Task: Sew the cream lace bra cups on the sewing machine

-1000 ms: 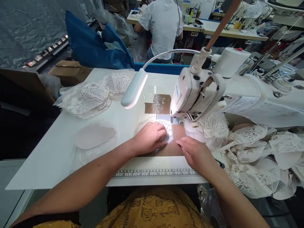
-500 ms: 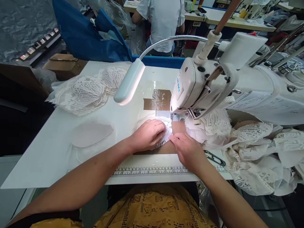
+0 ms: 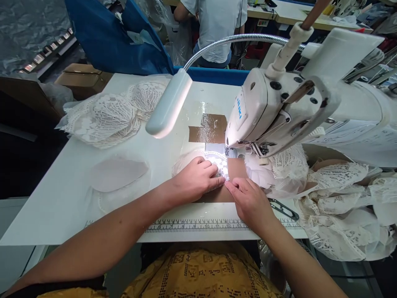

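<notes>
A white lace piece (image 3: 218, 158) lies under the needle area of the white sewing machine (image 3: 248, 109), lit brightly. My left hand (image 3: 198, 178) rests over its near part, fingers bent and thumb stretched toward the lace's right corner. Thumb and forefinger of my right hand (image 3: 250, 199) pinch that same corner, so the two thumbs almost touch. The part of the lace beneath my left hand is hidden. Brown tape (image 3: 237, 169) covers the machine bed beside my right fingers.
Lace pieces (image 3: 102, 116) lie at the back left, and a thin pale fabric piece (image 3: 119, 176) in front of them. More lace (image 3: 344, 207) is heaped at the right. A lamp (image 3: 169, 103) hangs over the table. Thread snips (image 3: 283, 209) lie by my right wrist. A person (image 3: 214, 31) sits beyond.
My left hand has slid slightly right and nearer, its thumb now reaching the lace's corner beside my right fingers. The right hand keeps its pinch. The view has shifted a little.
</notes>
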`<action>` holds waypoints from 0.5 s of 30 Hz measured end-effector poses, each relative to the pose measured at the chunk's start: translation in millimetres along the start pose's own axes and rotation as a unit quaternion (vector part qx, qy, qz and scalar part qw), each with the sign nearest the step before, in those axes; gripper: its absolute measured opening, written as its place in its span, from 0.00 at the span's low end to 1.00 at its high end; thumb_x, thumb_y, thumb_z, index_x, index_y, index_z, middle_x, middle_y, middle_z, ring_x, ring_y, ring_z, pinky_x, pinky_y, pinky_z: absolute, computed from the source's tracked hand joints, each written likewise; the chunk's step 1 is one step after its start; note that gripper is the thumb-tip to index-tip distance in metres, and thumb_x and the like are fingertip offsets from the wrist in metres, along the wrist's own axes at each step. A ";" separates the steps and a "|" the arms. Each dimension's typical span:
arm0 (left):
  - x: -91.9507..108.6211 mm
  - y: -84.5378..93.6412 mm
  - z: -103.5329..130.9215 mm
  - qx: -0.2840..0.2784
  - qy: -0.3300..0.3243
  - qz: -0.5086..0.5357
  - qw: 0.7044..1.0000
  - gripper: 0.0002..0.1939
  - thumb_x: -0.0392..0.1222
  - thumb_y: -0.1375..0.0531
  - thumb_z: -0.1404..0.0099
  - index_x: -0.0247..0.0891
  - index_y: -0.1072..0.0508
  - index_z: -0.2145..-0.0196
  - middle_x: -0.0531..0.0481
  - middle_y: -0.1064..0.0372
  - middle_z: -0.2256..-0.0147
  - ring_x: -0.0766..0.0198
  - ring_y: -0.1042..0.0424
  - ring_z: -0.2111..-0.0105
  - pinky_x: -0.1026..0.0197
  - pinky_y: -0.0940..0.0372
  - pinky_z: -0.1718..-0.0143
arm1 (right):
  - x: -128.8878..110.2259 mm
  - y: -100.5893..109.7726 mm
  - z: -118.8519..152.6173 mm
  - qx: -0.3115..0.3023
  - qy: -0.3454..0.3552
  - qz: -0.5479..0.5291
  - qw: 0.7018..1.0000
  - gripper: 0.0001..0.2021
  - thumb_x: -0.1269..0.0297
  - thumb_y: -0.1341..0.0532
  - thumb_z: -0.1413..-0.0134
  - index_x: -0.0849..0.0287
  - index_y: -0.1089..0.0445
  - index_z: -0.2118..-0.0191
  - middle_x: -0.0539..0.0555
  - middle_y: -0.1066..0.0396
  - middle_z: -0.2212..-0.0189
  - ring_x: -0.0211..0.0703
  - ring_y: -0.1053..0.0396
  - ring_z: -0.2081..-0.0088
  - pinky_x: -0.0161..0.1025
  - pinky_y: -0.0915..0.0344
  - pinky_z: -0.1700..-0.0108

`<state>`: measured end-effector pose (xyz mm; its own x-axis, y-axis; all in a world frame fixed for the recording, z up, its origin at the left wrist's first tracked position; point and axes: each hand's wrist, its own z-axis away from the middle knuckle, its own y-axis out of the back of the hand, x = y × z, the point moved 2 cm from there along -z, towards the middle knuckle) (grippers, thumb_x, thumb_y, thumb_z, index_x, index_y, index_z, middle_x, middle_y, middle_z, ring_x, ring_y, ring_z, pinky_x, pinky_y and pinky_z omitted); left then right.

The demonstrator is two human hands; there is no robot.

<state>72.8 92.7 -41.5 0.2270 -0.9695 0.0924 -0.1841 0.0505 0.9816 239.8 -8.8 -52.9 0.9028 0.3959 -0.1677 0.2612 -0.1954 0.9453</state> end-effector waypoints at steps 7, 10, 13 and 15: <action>0.9 -4.3 1.3 -0.007 0.004 -0.016 1.000 0.16 0.35 0.47 0.32 0.41 0.30 0.48 0.48 0.36 0.69 0.61 0.41 0.70 0.55 0.48 0.64 | 2.4 0.6 1.0 0.006 -0.007 -0.023 1.000 0.22 0.84 0.50 0.50 0.64 0.30 0.52 0.56 0.32 0.67 0.43 0.42 0.67 0.37 0.42 0.67; 1.3 -4.4 1.0 0.004 0.006 -0.010 1.000 0.17 0.34 0.47 0.32 0.41 0.30 0.48 0.47 0.34 0.68 0.61 0.39 0.69 0.55 0.47 0.64 | 5.8 1.6 1.2 0.011 -0.028 -0.057 0.998 0.19 0.82 0.49 0.47 0.64 0.30 0.52 0.56 0.32 0.66 0.43 0.39 0.66 0.37 0.40 0.66; 1.4 -2.0 -0.8 0.016 0.002 0.014 1.000 0.17 0.33 0.47 0.33 0.40 0.29 0.49 0.43 0.32 0.60 0.57 0.36 0.61 0.54 0.43 0.60 | 7.7 0.5 -0.2 0.019 -0.048 -0.052 0.997 0.19 0.80 0.49 0.45 0.65 0.32 0.50 0.57 0.31 0.64 0.43 0.37 0.65 0.37 0.39 0.65; 1.5 0.0 -2.2 0.023 -0.008 0.033 0.999 0.16 0.32 0.47 0.33 0.38 0.29 0.49 0.40 0.33 0.52 0.53 0.36 0.55 0.52 0.41 0.57 | 6.8 -1.0 -2.1 0.020 -0.043 -0.021 0.999 0.21 0.82 0.50 0.46 0.65 0.31 0.50 0.57 0.31 0.66 0.44 0.38 0.66 0.37 0.39 0.66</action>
<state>75.3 91.8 -41.0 0.1985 -0.9681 0.1532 -0.2424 0.1029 0.9647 245.0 -4.1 -54.4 0.9161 0.3265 -0.2329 0.3124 -0.2170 0.9248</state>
